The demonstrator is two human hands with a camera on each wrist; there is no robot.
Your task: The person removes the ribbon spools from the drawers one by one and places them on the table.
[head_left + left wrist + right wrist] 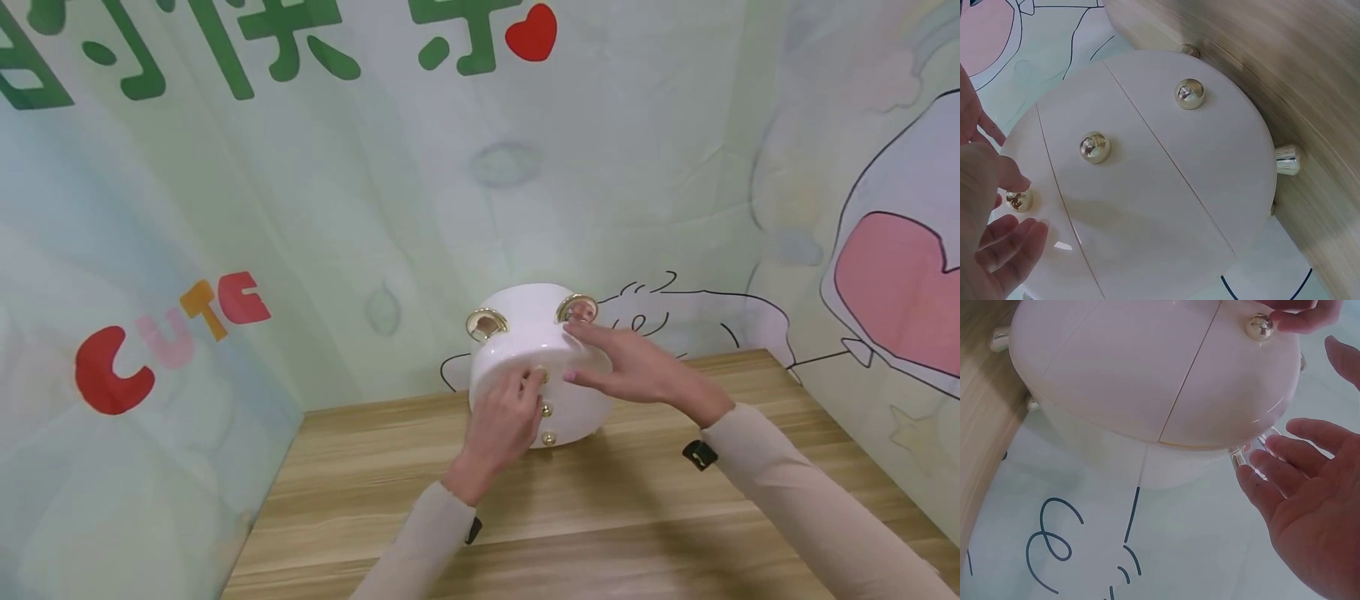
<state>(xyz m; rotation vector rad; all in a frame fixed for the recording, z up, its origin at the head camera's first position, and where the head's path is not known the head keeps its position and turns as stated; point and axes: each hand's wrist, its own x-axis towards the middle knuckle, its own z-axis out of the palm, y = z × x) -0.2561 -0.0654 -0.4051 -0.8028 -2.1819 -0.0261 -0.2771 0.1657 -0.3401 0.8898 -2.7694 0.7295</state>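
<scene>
A glossy white drawer box (528,312) with a rounded front stands on the wooden table against the backdrop. Thin seams divide its front (1141,206) into drawers, each bearing a round gold knob. My left hand (504,421) pinches the top knob (1019,200) between thumb and fingers. Below it are the middle knob (1095,147) and the bottom knob (1189,94). Two gold-rimmed ears (487,323) rise from the top. My right hand (637,367) is at the upper right side by the other ear, fingers extended; whether they touch the box is unclear.
Wood-grain table (360,475) extends in front and to both sides of the box. Printed fabric (390,208) hangs behind and at the sides, close to the box's back. Small gold feet (1288,160) support the box.
</scene>
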